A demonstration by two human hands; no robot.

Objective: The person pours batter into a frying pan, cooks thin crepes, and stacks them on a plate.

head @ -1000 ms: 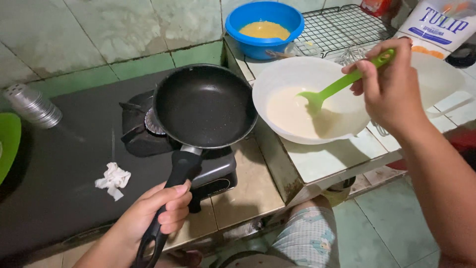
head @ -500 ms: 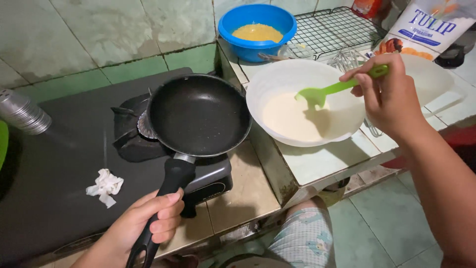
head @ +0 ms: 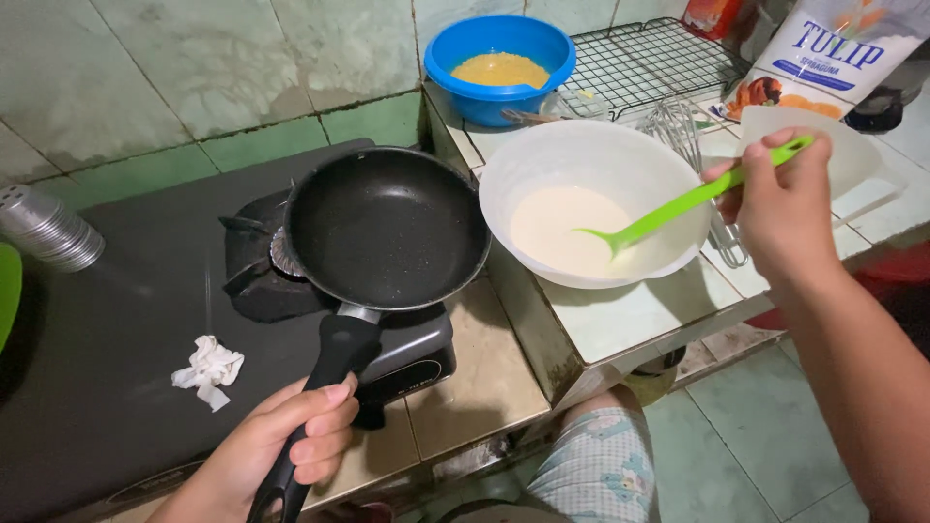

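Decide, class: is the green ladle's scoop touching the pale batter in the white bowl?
Touching. The head view shows the green ladle, held by the right hand, with its scoop dipped into the batter inside the white bowl.

Black non-stick frying pan (head: 387, 228) empty, level on burner; green plastic ladle (head: 678, 205) tilted, bowl end dipped in batter.

**Colours at the stove and desk**

The round non-stick frying pan (head: 387, 228) is black inside, its long handle (head: 325, 387) black too. The wide plastic mixing bowl (head: 593, 201) at 3 o'clock of it is white and holds cream-coloured batter (head: 557, 228); the slim plastic ladle (head: 693, 200) is lime green. At 1 o'clock the round plastic basin (head: 499, 68) is bright blue, with orange-yellow contents. The crumpled tissue (head: 208, 368) is white, the stove top (head: 116, 320) black, the wall tiles (head: 184, 58) mottled pale green.
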